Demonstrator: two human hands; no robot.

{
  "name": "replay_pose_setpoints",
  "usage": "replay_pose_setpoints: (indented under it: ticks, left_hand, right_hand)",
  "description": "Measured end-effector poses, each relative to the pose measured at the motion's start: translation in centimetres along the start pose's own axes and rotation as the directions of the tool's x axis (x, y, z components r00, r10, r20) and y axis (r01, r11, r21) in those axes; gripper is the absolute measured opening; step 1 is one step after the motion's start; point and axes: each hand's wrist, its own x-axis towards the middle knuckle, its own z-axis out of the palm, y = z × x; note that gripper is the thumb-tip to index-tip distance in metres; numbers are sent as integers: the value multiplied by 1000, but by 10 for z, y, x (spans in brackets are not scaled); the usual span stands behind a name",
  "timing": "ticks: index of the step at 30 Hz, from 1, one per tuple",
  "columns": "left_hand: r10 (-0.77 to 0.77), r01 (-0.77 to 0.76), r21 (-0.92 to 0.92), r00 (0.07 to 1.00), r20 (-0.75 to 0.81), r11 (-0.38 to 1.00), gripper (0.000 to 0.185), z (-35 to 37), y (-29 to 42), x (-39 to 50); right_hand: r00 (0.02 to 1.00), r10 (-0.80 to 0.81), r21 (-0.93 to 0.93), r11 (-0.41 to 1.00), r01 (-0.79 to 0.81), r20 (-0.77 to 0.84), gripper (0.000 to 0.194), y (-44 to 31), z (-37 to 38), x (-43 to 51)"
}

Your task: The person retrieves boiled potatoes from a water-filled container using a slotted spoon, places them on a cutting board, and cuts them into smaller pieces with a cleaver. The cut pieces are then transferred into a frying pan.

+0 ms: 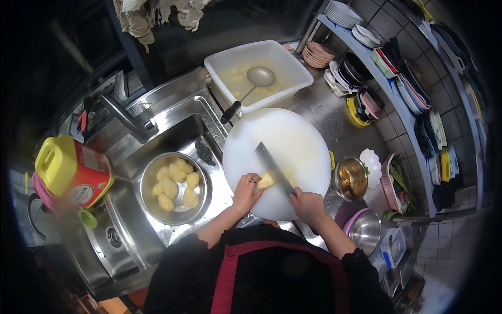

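Note:
On a round white cutting board [251, 137], my left hand [247, 194] holds down a piece of peeled potato [266, 180]. A ring is on one of its fingers. My right hand [309, 206] grips the handle end of a cleaver [276, 167], whose blade lies across the potato just right of my left fingertips. Cut potato pieces [290, 174] rest on the far side of the blade, partly hidden by it. Left of the board, a steel bowl [147, 210] with several whole peeled potatoes [170, 188] stands in the steel sink [176, 239].
Behind the board, a white tub [300, 84] holds potato pieces in cloudy liquid, with a ladle [260, 76] across its rim. A faucet [123, 117] and a yellow-and-red jug [78, 168] stand left. At right are a sauce bowl [350, 178], a pink basket [388, 182] and dish shelves [386, 78].

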Motion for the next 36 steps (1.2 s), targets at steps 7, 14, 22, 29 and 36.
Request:
replay_pose_setpoints:
  ticks: [7,14,22,29,36]
  left_hand:
    - [-5,5,11,1000,14,1000,35,-4,2,0]
    - [24,-23,-20,1000,11,1000,33,-7,2,0]
    - [17,-17,-27,1000,7,999,33,-7,1,-2]
    - [13,-13,-32,1000,10,999,31,-7,0,-2]
    - [41,-40,-26,999,11,999,31,-8,1,1]
  right_hand:
    - [993,-116,-83,990,115,-11,18,4,10,5]
    - [996,-35,100,994,43,-81,24,9,35,31]
    - [996,-75,9,997,75,-39,19,-2,-2,3]
    - [983,-163,-25,987,161,-84,17,1,17,11]
    - [990,-35,125,991,52,-134,24,0,34,34]
